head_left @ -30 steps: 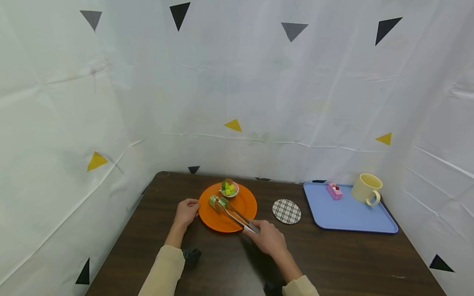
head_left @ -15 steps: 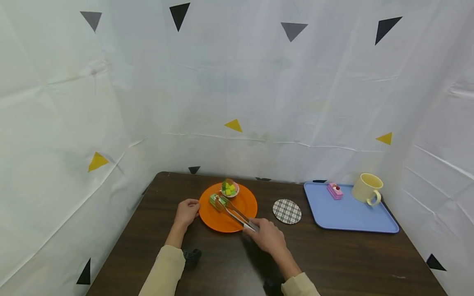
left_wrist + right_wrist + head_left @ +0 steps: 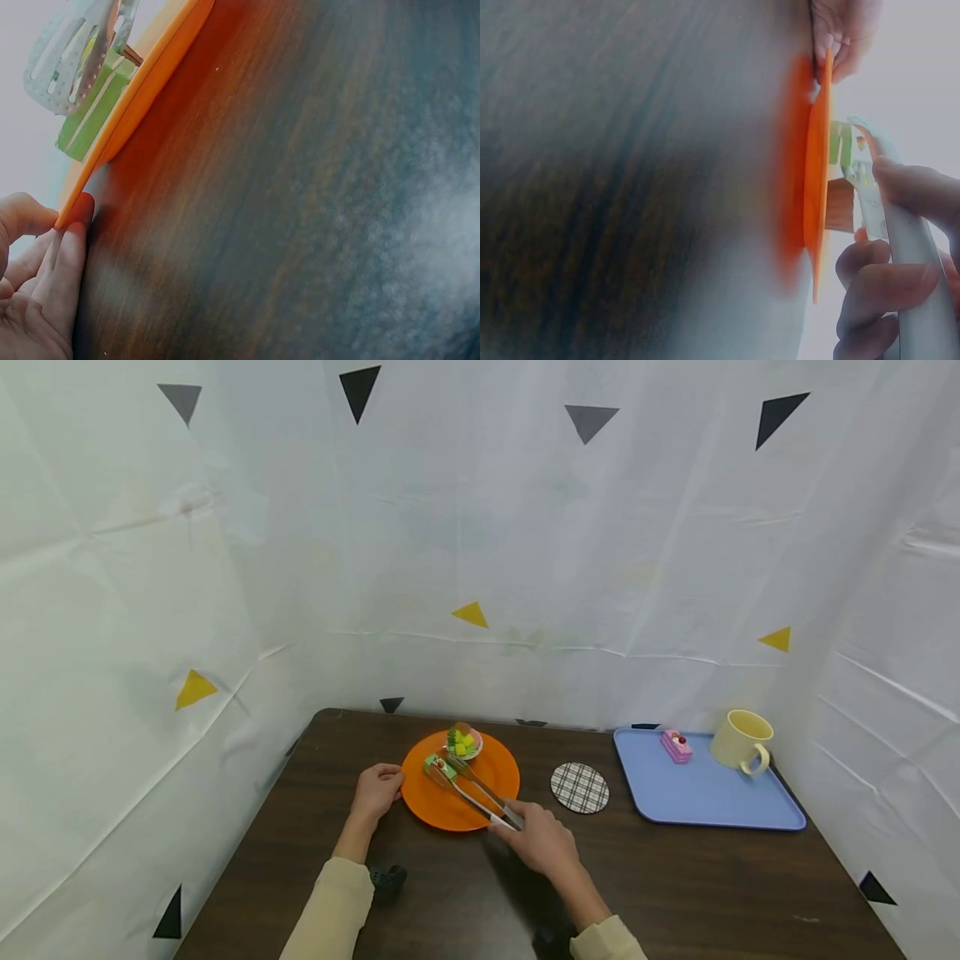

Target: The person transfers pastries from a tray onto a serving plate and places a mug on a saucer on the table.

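My left hand [image 3: 377,790] pinches the left rim of an orange plate [image 3: 442,814] between thumb and fingers; the left wrist view shows the thumb above the rim [image 3: 112,139] and fingertips beneath. On the plate lies a green cake slice [image 3: 433,763], a toy by its look. My right hand [image 3: 542,841] grips metal tongs [image 3: 480,806] by the handles. Their slotted heads [image 3: 64,64] are spread around the slice, which rests on the plate; whether they touch it I cannot tell. Behind the slice a small bowl [image 3: 465,743] holds yellow and green food pieces.
A round checked coaster [image 3: 580,788] lies right of the plate. Farther right, a blue tray [image 3: 705,802] bears a pink cake slice [image 3: 677,747] and a yellow mug [image 3: 741,741]. White sheeting [image 3: 525,543] stands behind the dark wooden table [image 3: 697,885].
The tongs' heads have spread wider apart, leaving the green cake slice on the plate more visible between them. My left hand has stayed on the rim.
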Motion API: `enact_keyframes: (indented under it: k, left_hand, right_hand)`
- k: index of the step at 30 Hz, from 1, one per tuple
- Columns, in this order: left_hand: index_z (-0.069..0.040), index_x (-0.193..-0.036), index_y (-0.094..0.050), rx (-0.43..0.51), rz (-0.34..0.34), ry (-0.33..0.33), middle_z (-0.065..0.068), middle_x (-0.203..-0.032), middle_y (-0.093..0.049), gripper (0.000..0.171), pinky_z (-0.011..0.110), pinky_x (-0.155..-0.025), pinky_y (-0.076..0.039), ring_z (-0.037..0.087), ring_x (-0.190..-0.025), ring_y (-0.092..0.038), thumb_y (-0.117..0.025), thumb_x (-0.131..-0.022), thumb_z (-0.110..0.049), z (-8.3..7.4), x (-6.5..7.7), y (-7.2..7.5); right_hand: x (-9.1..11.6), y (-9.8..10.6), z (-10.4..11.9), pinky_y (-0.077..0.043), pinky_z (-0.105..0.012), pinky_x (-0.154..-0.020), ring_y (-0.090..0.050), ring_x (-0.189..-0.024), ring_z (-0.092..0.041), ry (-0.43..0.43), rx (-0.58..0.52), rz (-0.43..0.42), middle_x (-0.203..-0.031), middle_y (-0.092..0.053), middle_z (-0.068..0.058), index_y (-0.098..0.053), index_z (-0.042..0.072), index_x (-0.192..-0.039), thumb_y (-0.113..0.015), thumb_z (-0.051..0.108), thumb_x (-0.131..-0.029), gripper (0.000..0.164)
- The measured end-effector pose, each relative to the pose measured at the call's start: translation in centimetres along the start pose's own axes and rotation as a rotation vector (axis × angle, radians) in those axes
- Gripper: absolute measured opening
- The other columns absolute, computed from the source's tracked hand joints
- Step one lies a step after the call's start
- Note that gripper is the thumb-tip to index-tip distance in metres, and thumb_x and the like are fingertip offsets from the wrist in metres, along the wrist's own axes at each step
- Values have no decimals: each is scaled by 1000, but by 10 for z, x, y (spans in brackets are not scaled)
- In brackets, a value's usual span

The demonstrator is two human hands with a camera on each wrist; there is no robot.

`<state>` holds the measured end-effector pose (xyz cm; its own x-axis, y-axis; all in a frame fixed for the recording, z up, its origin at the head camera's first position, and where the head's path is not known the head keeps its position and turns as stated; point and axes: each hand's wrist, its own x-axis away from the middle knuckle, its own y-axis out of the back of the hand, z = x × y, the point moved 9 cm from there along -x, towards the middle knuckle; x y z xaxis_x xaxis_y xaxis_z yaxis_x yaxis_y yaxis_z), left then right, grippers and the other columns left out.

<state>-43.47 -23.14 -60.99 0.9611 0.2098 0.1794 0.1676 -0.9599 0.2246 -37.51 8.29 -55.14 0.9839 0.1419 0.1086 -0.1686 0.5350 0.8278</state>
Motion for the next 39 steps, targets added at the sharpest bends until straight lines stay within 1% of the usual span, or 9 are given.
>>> enact_keyframes:
  k: [6,10,13,17,23,26,33,37,39]
  left_hand:
    - [3,-138,-65,-4,-3,2,23,-131,-70,35,22,-80,-61,21,-104,-71,-60,-110,-17,-1,-1,0]
    - [4,-138,-65,-11,1,-2,24,-132,-70,35,25,-83,-62,23,-106,-71,-60,-110,-17,1,-1,0]
    - [4,-138,-64,-12,6,-3,25,-133,-70,36,26,-84,-62,24,-107,-71,-59,-110,-16,1,-1,-1]
    - [3,-138,-65,-15,4,12,23,-132,-70,36,25,-83,-62,23,-107,-71,-59,-109,-17,3,-1,-1]
    - [4,-138,-64,-15,6,1,24,-131,-71,36,27,-85,-63,23,-107,-71,-59,-109,-16,0,0,-1]
    - [5,-138,-64,-9,3,-8,25,-130,-71,36,28,-86,-63,25,-107,-71,-59,-109,-15,-2,1,-1]
    - [4,-139,-64,0,9,1,23,-132,-70,37,29,-89,-63,26,-110,-71,-60,-109,-17,-1,3,-2]
    - [4,-138,-64,-10,7,-3,24,-131,-70,36,28,-87,-63,27,-110,-71,-59,-109,-17,-2,2,-2]
    - [5,-138,-64,-15,3,-4,24,-131,-70,36,27,-86,-63,26,-109,-71,-59,-109,-16,-1,2,-2]
  right_hand:
    - [5,6,3,-53,-45,-68,-66,-82,-17,1,-7,-8,-119,-78,-5,-67,25,-150,-77,60,-94,66]
    - [10,10,2,-51,-44,-66,-66,-83,-17,0,-14,-16,-122,-77,-5,-66,28,-150,-76,60,-95,64]
    - [13,13,-1,-51,-45,-68,-65,-85,-17,5,-23,-33,-124,-77,-5,-66,30,-150,-77,59,-94,64]
    - [16,19,-6,-52,-46,-71,-64,-87,-17,3,-41,-48,-125,-76,-4,-65,30,-151,-77,60,-94,66]
    - [21,32,-13,-46,-40,-67,-60,-84,-17,5,-77,-60,-115,-75,-2,-64,30,-152,-77,60,-94,67]
    - [23,38,-20,-43,-38,-66,-59,-84,-18,-3,-87,-73,-113,-74,-1,-63,31,-153,-76,62,-93,68]
    - [30,57,-39,-49,-44,-71,-69,-99,-25,-45,-78,-139,-130,-75,-10,-60,32,-156,-77,63,-92,73]
    - [34,69,-53,-51,-47,-72,-70,-103,-29,-66,-88,-173,-133,-74,-15,-58,30,-157,-78,64,-91,78]
    - [35,75,-60,-52,-50,-75,-70,-108,-31,-74,-86,-182,-137,-72,-17,-57,29,-158,-77,66,-90,81]
